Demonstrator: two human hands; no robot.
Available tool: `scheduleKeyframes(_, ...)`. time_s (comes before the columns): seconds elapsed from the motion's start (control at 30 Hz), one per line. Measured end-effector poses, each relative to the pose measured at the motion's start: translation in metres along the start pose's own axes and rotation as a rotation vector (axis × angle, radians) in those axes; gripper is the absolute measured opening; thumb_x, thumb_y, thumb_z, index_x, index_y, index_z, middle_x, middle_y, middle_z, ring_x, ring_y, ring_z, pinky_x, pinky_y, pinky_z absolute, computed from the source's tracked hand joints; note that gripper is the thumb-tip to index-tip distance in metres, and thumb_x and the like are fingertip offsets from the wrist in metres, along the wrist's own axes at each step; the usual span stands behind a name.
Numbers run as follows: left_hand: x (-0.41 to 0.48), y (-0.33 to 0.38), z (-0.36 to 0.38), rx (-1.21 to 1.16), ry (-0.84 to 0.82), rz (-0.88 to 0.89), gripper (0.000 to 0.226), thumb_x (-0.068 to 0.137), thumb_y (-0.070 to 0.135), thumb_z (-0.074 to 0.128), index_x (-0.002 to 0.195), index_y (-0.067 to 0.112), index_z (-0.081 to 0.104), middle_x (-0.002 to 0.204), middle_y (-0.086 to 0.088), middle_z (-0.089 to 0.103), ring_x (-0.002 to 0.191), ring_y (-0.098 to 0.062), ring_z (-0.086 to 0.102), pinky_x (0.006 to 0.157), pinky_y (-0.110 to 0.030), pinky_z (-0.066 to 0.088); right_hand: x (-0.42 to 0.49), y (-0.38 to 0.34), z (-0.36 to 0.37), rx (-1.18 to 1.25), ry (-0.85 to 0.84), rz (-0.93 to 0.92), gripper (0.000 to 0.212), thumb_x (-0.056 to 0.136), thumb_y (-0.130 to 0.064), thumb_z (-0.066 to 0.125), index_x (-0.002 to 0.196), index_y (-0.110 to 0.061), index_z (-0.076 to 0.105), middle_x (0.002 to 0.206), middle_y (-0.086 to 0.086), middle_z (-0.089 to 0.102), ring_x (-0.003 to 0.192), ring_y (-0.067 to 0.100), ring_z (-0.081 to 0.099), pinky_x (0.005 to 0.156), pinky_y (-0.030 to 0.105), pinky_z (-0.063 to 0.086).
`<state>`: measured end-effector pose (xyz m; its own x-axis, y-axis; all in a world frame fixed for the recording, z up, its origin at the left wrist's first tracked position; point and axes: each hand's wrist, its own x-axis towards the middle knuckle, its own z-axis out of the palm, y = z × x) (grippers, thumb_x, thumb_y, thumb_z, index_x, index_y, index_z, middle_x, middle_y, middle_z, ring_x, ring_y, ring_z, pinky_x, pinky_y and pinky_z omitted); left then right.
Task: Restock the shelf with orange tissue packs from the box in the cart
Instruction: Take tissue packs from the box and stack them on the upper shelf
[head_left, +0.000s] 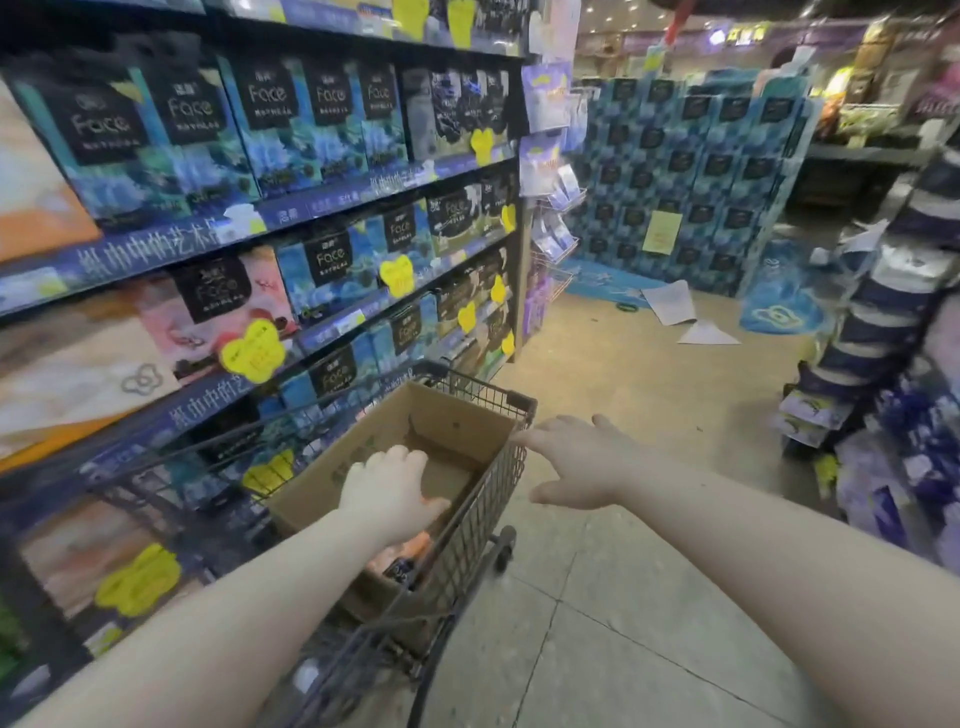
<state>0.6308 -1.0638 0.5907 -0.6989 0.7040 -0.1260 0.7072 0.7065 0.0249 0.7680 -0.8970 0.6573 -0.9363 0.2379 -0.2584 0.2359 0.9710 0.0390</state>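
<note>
Your left hand reaches, empty and loosely open, into the brown cardboard box; orange tissue packs lie beneath it. Your right hand, spread, touches the wire cart rim: pushing may roll it.

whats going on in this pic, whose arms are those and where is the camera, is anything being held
There is no machine here: the arms belong to a person wearing a wide-angle camera on the head, so you look forward and down as they do. They stand in a shop aisle beside a shelf of tissue packs. In front is a wire cart holding an open cardboard box. The left hand reaches down into the box, where an orange tissue pack shows just below the wrist. The right hand is spread open, fingertips at the cart's far rim. Neither hand visibly holds anything.
</note>
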Motion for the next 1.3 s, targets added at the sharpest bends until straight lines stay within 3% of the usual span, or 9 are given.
scheduleKeyframes(0.2, 0.086, -0.027, 0.042, -0.092, -0.118, -0.051, 0.064, 0.085, 0.063, 0.045, 0.134, 0.022, 0.044, 0.133, -0.001, 0.049, 0.122, -0.024, 0.049, 0.100, -0.040, 0.041, 0.104, 0.034, 0.020, 0.088, -0.094, 0.003, 0.068, 0.090, -0.044, 0.055, 0.149, -0.029, 0.024, 0.152, 0.003, 0.032, 0.141, 0.026, 0.028, 0.112, 0.051, 0.023)
scheduleKeyframes(0.4, 0.124, -0.087, 0.078, -0.163, -0.268, -0.279, 0.068, 0.083, 0.063, 0.050, 0.136, 0.022, 0.040, 0.132, -0.005, 0.049, 0.121, -0.026, 0.050, 0.098, -0.038, 0.041, 0.197, 0.038, 0.052, 0.154, -0.234, -0.077, 0.064, 0.089, -0.042, 0.059, 0.146, -0.029, 0.032, 0.147, -0.001, 0.041, 0.137, 0.020, 0.036, 0.108, 0.042, 0.033)
scheduleKeyframes(0.6, 0.128, -0.110, 0.113, -0.341, -0.357, -0.462, 0.068, 0.085, 0.056, 0.055, 0.140, 0.020, 0.038, 0.142, -0.004, 0.041, 0.128, -0.024, 0.044, 0.102, -0.035, 0.041, 0.278, 0.030, 0.082, 0.140, -0.392, -0.170, 0.065, 0.089, -0.043, 0.058, 0.146, -0.028, 0.030, 0.148, 0.001, 0.040, 0.134, 0.023, 0.041, 0.109, 0.045, 0.037)
scheduleKeyframes(0.8, 0.135, -0.102, 0.154, -0.490, -0.429, -0.629, 0.067, 0.090, 0.053, 0.051, 0.145, 0.021, 0.032, 0.150, -0.002, 0.033, 0.133, -0.021, 0.040, 0.105, -0.029, 0.039, 0.349, 0.020, 0.126, 0.049, -0.569, -0.307, 0.063, 0.090, -0.045, 0.055, 0.145, -0.025, 0.032, 0.145, 0.004, 0.042, 0.130, 0.024, 0.045, 0.105, 0.042, 0.041)
scheduleKeyframes(0.97, 0.166, -0.082, 0.182, -0.670, -0.417, -0.845, 0.059, 0.091, 0.048, 0.051, 0.143, 0.026, 0.032, 0.147, 0.001, 0.037, 0.129, -0.019, 0.045, 0.101, -0.029, 0.041, 0.421, 0.006, 0.155, -0.042, -0.695, -0.498, 0.061, 0.092, -0.042, 0.053, 0.146, -0.025, 0.031, 0.144, 0.006, 0.044, 0.128, 0.027, 0.046, 0.104, 0.039, 0.041)
scheduleKeyframes(1.1, 0.190, -0.072, 0.210, -0.765, -0.430, -0.975, 0.064, 0.091, 0.048, 0.050, 0.146, 0.025, 0.027, 0.150, -0.001, 0.030, 0.134, -0.019, 0.037, 0.107, -0.029, 0.035, 0.466, -0.016, 0.184, -0.051, -0.763, -0.628, 0.057, 0.094, -0.036, 0.053, 0.145, -0.025, 0.032, 0.146, 0.004, 0.039, 0.130, 0.025, 0.043, 0.102, 0.034, 0.040)
scheduleKeyframes(1.3, 0.221, -0.080, 0.258, -0.930, -0.394, -1.222, 0.060, 0.090, 0.041, 0.056, 0.143, 0.026, 0.031, 0.149, 0.002, 0.030, 0.135, -0.019, 0.034, 0.111, -0.036, 0.034, 0.513, -0.060, 0.253, -0.158, -0.789, -0.854, 0.052, 0.089, -0.046, 0.056, 0.135, -0.026, 0.044, 0.136, 0.004, 0.049, 0.124, 0.028, 0.049, 0.095, 0.045, 0.048)
